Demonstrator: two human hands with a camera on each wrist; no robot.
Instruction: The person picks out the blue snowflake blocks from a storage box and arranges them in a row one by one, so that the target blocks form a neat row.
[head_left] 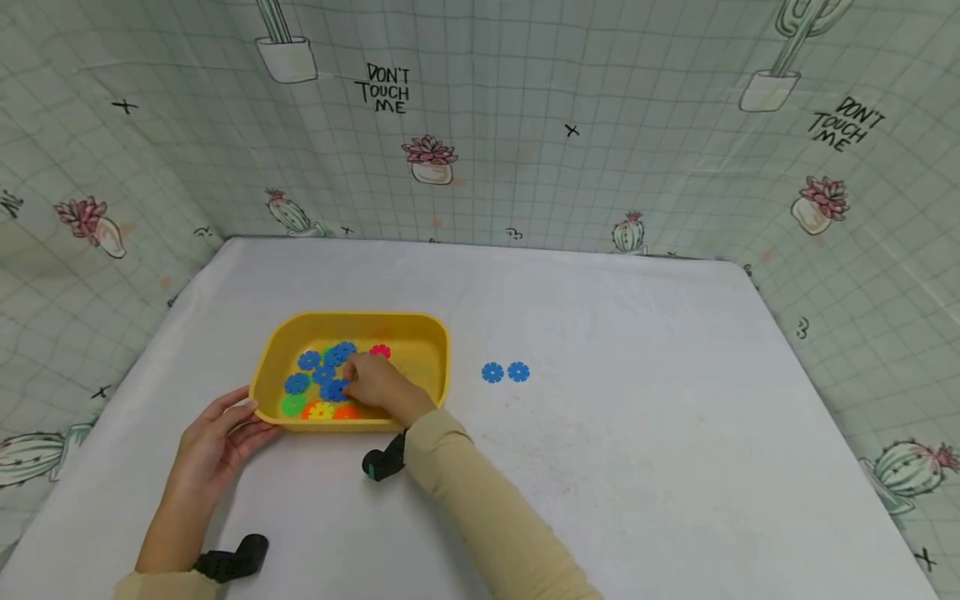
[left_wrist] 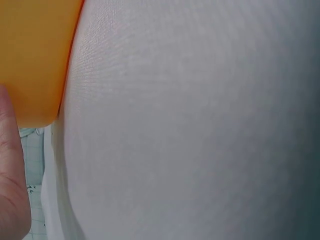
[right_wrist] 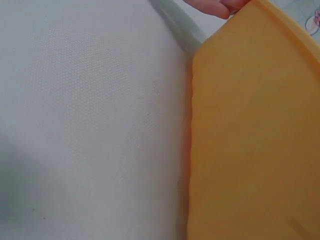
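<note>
A yellow tray (head_left: 352, 317) stands on the white table and holds several flower-shaped plastic discs: blue ones (head_left: 309, 361), a pink one (head_left: 380, 351), a green one (head_left: 292, 405), plus yellow and orange. My right hand (head_left: 351, 377) reaches into the tray, its fingertips bunched on a blue disc (head_left: 333, 389). My left hand (head_left: 251, 419) holds the tray's near left corner, thumb at the rim. The left wrist view shows that corner (left_wrist: 35, 50) beside my hand (left_wrist: 10, 175). In the right wrist view the tray's outer wall (right_wrist: 255, 125) fills the right side, with a left fingertip (right_wrist: 215, 7) at the rim.
Two blue discs (head_left: 492, 372) (head_left: 518, 372) lie side by side on the table right of the tray. A cactus-print curtain (head_left: 480, 125) closes off the back and both sides. Black wrist cameras (head_left: 382, 462) (head_left: 232, 560) sit on both forearms.
</note>
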